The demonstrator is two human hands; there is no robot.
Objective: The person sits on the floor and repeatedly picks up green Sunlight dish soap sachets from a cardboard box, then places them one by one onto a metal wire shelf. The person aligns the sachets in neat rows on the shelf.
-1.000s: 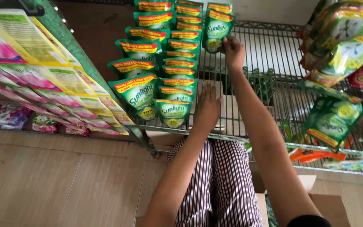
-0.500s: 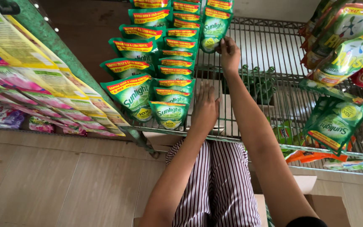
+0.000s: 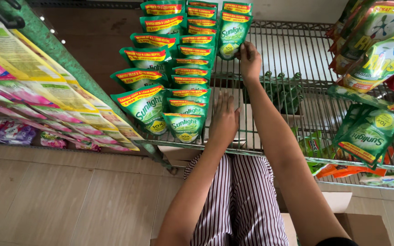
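I see my right hand point(image 3: 250, 59) at upper centre of the frame, fingers pinched on the lower edge of a green detergent pouch point(image 3: 233, 37) standing at the back of a wire shelf point(image 3: 297, 54). My left hand point(image 3: 224, 119), fingers flat and holding nothing, rests on the shelf beside the front pouch row point(image 3: 185, 123). Striped trousers point(image 3: 240, 200) show below.

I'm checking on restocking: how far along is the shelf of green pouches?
Done: two rows of green pouches stand on the wire shelf. In hand: the right hand sets a back pouch starting a third row, while the left hand steadies the front pouch. Left: the shelf's bare right part.
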